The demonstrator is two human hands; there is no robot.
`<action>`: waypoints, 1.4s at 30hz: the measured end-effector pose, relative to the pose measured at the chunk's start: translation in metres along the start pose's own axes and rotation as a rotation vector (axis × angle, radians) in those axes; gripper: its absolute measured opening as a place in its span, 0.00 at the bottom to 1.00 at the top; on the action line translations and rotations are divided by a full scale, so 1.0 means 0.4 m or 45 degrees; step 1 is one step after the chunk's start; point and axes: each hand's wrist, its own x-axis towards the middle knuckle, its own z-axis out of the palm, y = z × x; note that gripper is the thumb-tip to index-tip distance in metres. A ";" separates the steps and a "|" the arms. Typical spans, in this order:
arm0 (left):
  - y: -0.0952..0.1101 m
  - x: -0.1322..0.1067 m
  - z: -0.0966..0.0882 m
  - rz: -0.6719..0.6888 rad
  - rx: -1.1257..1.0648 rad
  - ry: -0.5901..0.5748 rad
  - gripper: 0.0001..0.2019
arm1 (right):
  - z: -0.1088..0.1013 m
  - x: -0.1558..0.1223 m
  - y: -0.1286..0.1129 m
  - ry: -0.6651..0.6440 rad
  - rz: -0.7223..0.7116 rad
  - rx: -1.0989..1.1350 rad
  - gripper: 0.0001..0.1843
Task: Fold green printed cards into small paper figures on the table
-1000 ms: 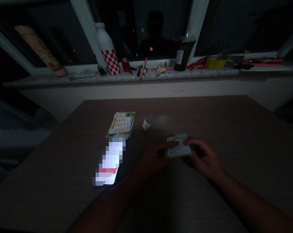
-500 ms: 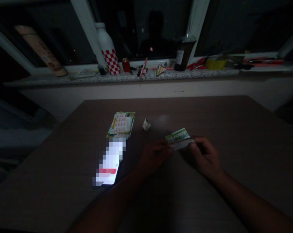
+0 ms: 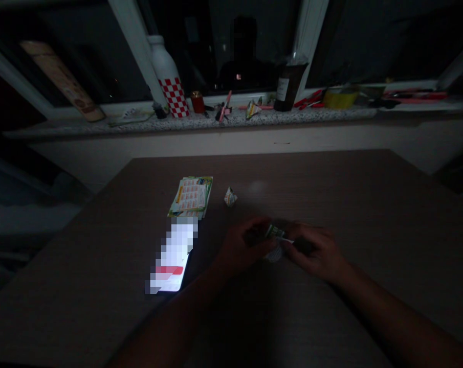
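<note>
A green and white printed paper (image 3: pixel 275 232) is pinched between both hands above the table, bent and partly hidden by the fingers. My left hand (image 3: pixel 246 244) grips its left side, thumb below and fingers behind. On its right side, my right hand (image 3: pixel 311 249) is closed with thumb and fingers on the paper. Just beyond the left hand stands a small folded paper piece (image 3: pixel 230 197). Left of that lies a stack of printed papers (image 3: pixel 191 197), with a lit phone (image 3: pixel 173 258) right below it. Dim light blurs the paper's exact folds.
The brown table (image 3: pixel 331 179) reaches a wall under a stone windowsill (image 3: pixel 231 121). Along the sill stand a checkered white bottle (image 3: pixel 173 82), a dark cup (image 3: pixel 288 89), a small red jar (image 3: pixel 197 102), another folded paper piece (image 3: pixel 253 109), a yellow roll (image 3: pixel 340 97) and a tilted tan flask (image 3: pixel 64 82).
Both hands have drawn closer together and slightly lower. The paper, flatter and more visible before, is now bent and mostly covered by fingers. The phone and stack stay in place.
</note>
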 end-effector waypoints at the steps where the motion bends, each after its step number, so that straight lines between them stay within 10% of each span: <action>1: 0.002 0.000 0.004 -0.031 -0.007 -0.039 0.16 | 0.001 0.002 -0.003 -0.008 -0.023 -0.009 0.04; 15: 0.000 -0.002 0.010 0.008 -0.054 0.120 0.05 | 0.021 0.000 -0.004 0.249 0.389 0.140 0.07; 42: 0.002 -0.004 0.002 0.104 -0.055 0.152 0.03 | 0.015 0.010 -0.007 0.268 0.231 0.281 0.05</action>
